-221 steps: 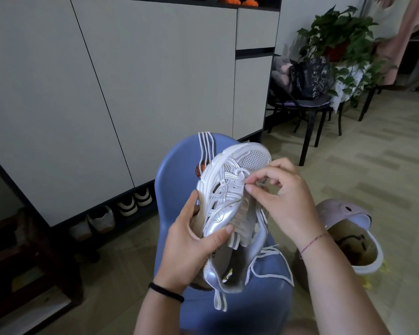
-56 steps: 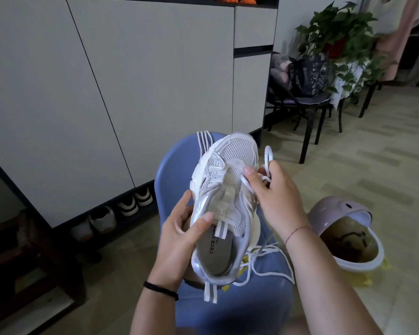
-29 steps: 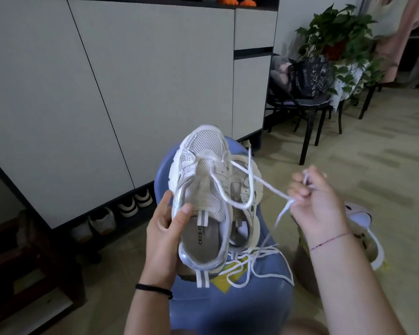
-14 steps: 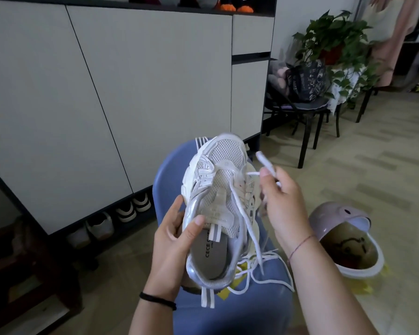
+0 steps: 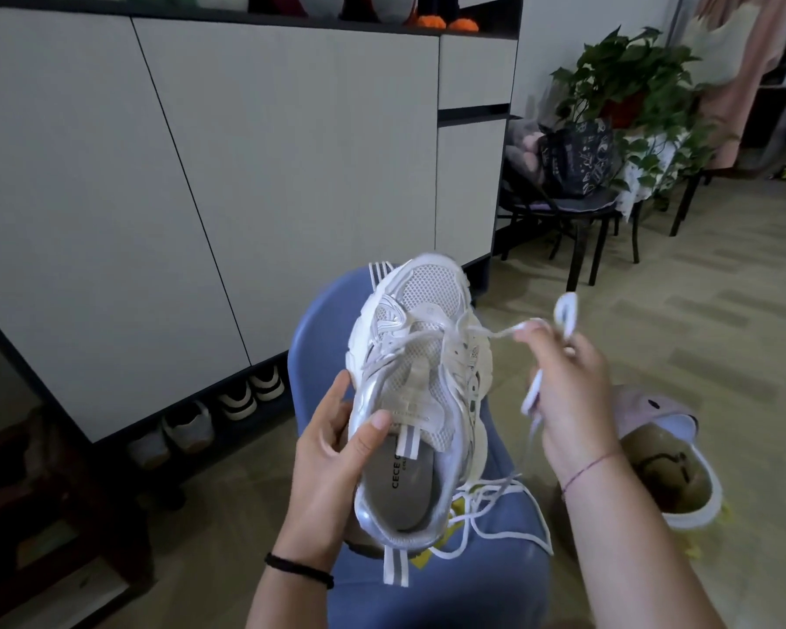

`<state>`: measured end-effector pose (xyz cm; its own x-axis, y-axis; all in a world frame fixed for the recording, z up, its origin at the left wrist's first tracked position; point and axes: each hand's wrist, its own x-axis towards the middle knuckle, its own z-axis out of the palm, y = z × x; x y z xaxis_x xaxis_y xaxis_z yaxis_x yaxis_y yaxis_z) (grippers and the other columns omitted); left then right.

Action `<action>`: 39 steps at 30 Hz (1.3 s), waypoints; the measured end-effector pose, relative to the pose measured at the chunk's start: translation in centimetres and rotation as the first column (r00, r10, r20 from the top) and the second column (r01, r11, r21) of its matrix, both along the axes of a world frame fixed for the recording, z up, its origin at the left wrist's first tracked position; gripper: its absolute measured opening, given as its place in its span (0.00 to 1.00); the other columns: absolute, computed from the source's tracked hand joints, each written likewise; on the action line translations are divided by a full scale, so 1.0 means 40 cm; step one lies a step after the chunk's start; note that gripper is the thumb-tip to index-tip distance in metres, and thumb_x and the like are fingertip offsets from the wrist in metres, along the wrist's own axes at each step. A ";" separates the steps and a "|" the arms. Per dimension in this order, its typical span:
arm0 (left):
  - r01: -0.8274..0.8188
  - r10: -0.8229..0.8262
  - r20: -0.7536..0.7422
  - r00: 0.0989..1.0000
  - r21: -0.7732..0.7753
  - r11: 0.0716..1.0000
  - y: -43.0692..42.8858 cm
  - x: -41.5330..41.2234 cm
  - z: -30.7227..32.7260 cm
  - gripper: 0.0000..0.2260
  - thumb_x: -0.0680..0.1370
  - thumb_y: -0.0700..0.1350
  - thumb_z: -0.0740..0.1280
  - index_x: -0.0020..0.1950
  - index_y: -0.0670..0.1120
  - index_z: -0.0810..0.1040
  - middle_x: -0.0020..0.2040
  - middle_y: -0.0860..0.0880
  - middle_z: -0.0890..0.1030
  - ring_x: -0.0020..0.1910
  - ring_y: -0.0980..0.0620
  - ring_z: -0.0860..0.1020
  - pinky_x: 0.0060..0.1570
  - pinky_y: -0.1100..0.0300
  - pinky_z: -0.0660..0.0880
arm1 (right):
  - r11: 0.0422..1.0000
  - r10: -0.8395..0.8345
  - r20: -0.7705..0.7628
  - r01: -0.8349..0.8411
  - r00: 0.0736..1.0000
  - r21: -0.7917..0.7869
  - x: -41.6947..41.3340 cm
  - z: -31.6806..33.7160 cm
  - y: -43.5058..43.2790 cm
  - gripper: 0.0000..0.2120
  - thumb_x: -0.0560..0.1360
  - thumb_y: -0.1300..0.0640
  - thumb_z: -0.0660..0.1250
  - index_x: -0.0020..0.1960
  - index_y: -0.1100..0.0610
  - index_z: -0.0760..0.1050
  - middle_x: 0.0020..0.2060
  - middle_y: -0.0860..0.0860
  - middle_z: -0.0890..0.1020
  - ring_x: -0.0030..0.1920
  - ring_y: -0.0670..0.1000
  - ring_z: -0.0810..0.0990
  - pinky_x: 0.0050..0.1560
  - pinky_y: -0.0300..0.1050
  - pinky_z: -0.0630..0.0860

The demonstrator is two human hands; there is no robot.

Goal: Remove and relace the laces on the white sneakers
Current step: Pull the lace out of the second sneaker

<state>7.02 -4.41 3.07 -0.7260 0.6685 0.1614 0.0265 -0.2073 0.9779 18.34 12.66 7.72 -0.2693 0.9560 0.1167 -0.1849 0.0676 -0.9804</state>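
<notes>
Roughly midway: left hand (image 5: 332, 451) grips white sneaker (image 5: 423, 379) by collar, above blue chair (image 5: 473, 592). Right hand (image 5: 568, 388) pinches lace (image 5: 500, 332), taut from toe-end eyelets. Upper eyelets look empty, slack on chair. Unlacing or relacing: cannot tell.

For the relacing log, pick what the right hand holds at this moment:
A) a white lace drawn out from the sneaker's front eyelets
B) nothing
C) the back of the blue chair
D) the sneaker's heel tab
A: the right hand pinches the white lace, which stretches from the front eyelets of the sneaker to its fingertips, while the left hand grips the sneaker by its side.
</notes>
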 end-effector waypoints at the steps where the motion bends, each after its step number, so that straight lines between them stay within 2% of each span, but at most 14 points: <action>1: 0.017 -0.017 -0.004 1.000 -0.013 1.000 0.001 0.001 -0.001 0.42 0.65 0.58 0.75 0.74 0.43 0.67 0.65 0.48 0.79 0.65 0.50 0.77 0.67 0.44 0.70 | 0.997 0.072 0.036 -0.073 0.997 0.035 -0.006 -0.001 -0.013 0.12 0.76 0.53 0.66 0.44 0.63 0.73 0.30 0.52 0.70 0.28 0.49 0.64 0.27 0.41 0.63; 3: 0.045 -0.046 -0.020 0.999 -0.027 0.999 0.004 0.006 0.000 0.42 0.66 0.58 0.74 0.74 0.42 0.66 0.64 0.47 0.79 0.64 0.49 0.77 0.67 0.43 0.70 | 0.978 0.163 0.111 -0.176 0.980 0.114 -0.012 -0.001 -0.031 0.13 0.77 0.49 0.66 0.44 0.59 0.73 0.28 0.45 0.71 0.28 0.48 0.65 0.30 0.45 0.65; 5: 0.057 -0.058 -0.025 0.998 -0.026 0.998 0.005 0.010 0.000 0.42 0.66 0.58 0.74 0.74 0.41 0.66 0.64 0.47 0.79 0.64 0.49 0.77 0.67 0.44 0.71 | 0.953 0.166 0.209 -0.211 0.964 0.217 -0.012 0.004 -0.038 0.13 0.76 0.46 0.65 0.42 0.56 0.72 0.23 0.41 0.68 0.27 0.45 0.64 0.29 0.42 0.66; 8: 0.047 -0.048 -0.040 0.998 -0.033 0.998 0.005 0.007 0.000 0.41 0.66 0.57 0.74 0.74 0.41 0.66 0.65 0.47 0.78 0.65 0.50 0.76 0.68 0.45 0.70 | 0.917 0.131 0.305 -0.232 0.943 0.324 -0.012 0.006 -0.038 0.16 0.76 0.44 0.63 0.42 0.57 0.69 0.26 0.43 0.67 0.26 0.43 0.63 0.25 0.33 0.61; 15: 0.061 -0.061 -0.047 0.997 -0.002 0.998 0.006 0.010 -0.004 0.43 0.65 0.59 0.76 0.74 0.41 0.67 0.62 0.50 0.80 0.62 0.53 0.78 0.65 0.56 0.73 | 0.898 -0.016 0.439 -0.180 0.898 0.401 -0.018 0.009 -0.043 0.19 0.77 0.42 0.61 0.37 0.55 0.64 0.27 0.48 0.66 0.26 0.46 0.62 0.23 0.35 0.61; 19: 0.030 -0.030 -0.008 1.000 0.034 0.999 0.012 0.012 -0.004 0.37 0.68 0.49 0.77 0.73 0.44 0.67 0.48 0.69 0.82 0.51 0.69 0.80 0.47 0.74 0.75 | 0.870 -0.102 0.498 -0.165 0.861 0.464 -0.020 -0.004 -0.037 0.22 0.77 0.42 0.61 0.34 0.58 0.65 0.27 0.51 0.66 0.28 0.49 0.63 0.28 0.41 0.59; 21: 0.037 -0.036 -0.025 0.999 0.033 0.999 0.009 0.005 -0.005 0.38 0.67 0.51 0.77 0.73 0.42 0.67 0.53 0.63 0.83 0.55 0.64 0.80 0.52 0.69 0.77 | 0.868 -0.045 0.460 -0.194 0.887 0.458 -0.024 -0.005 -0.038 0.22 0.78 0.44 0.61 0.34 0.59 0.66 0.27 0.50 0.66 0.27 0.47 0.62 0.26 0.38 0.58; 24: 0.018 -0.017 -0.019 1.000 0.039 0.999 -0.006 0.000 0.002 0.44 0.64 0.59 0.76 0.74 0.41 0.67 0.64 0.47 0.80 0.63 0.50 0.78 0.65 0.49 0.74 | 0.960 0.008 0.182 -0.059 0.983 0.274 -0.017 0.002 -0.024 0.16 0.79 0.50 0.61 0.38 0.59 0.71 0.27 0.49 0.66 0.25 0.46 0.62 0.24 0.39 0.61; 27: -0.016 0.013 0.031 0.999 0.107 0.994 -0.017 -0.007 0.010 0.48 0.60 0.62 0.78 0.74 0.43 0.67 0.64 0.49 0.79 0.64 0.52 0.78 0.67 0.49 0.72 | 0.988 -0.151 -0.107 0.151 0.983 -0.011 0.017 0.009 0.017 0.14 0.80 0.52 0.59 0.37 0.53 0.71 0.25 0.46 0.67 0.23 0.44 0.61 0.21 0.36 0.59; 29: -0.026 0.023 0.034 0.999 0.114 0.993 -0.025 -0.017 0.005 0.46 0.62 0.61 0.76 0.74 0.44 0.67 0.65 0.49 0.79 0.64 0.52 0.77 0.68 0.46 0.70 | 0.974 -0.218 -0.189 0.201 0.957 -0.106 0.034 0.006 0.036 0.14 0.80 0.53 0.58 0.36 0.52 0.68 0.24 0.45 0.67 0.23 0.43 0.60 0.22 0.35 0.57; 31: -0.038 0.036 0.028 0.999 0.102 0.994 -0.026 -0.026 -0.003 0.46 0.62 0.63 0.77 0.74 0.45 0.67 0.67 0.48 0.77 0.66 0.50 0.76 0.69 0.44 0.69 | 0.982 -0.187 -0.120 0.181 0.975 -0.054 0.030 -0.002 0.038 0.14 0.80 0.51 0.58 0.36 0.52 0.69 0.27 0.47 0.68 0.25 0.45 0.62 0.24 0.37 0.58; 35: -0.003 0.002 0.006 1.000 0.057 0.998 -0.018 -0.025 -0.013 0.47 0.61 0.64 0.77 0.74 0.45 0.68 0.65 0.49 0.79 0.65 0.51 0.77 0.67 0.47 0.71 | 0.986 0.031 0.113 -0.049 0.993 0.162 -0.007 -0.011 -0.001 0.15 0.79 0.47 0.60 0.41 0.57 0.74 0.31 0.51 0.72 0.31 0.49 0.67 0.29 0.41 0.64; 37: 0.001 -0.001 -0.009 1.000 0.033 0.999 -0.017 -0.034 -0.024 0.44 0.63 0.61 0.76 0.74 0.45 0.67 0.64 0.49 0.80 0.63 0.52 0.78 0.65 0.50 0.73 | 0.976 0.100 0.194 -0.134 0.976 0.172 -0.016 -0.017 -0.013 0.19 0.79 0.47 0.62 0.43 0.64 0.72 0.32 0.54 0.71 0.31 0.51 0.67 0.24 0.38 0.64; 39: -0.005 0.005 0.006 1.000 0.017 1.000 -0.022 -0.055 -0.040 0.41 0.66 0.59 0.75 0.75 0.46 0.66 0.66 0.48 0.78 0.64 0.51 0.77 0.66 0.48 0.73 | 0.972 0.138 0.270 -0.182 0.953 0.146 -0.020 -0.030 -0.016 0.20 0.79 0.48 0.63 0.39 0.65 0.68 0.29 0.53 0.67 0.32 0.51 0.66 0.22 0.36 0.62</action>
<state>4.83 -5.30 1.48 -0.7306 0.6618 0.1679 0.0216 -0.2234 0.9745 17.56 12.00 6.51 -0.4588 0.8707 0.1774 0.0497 0.2245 -0.9732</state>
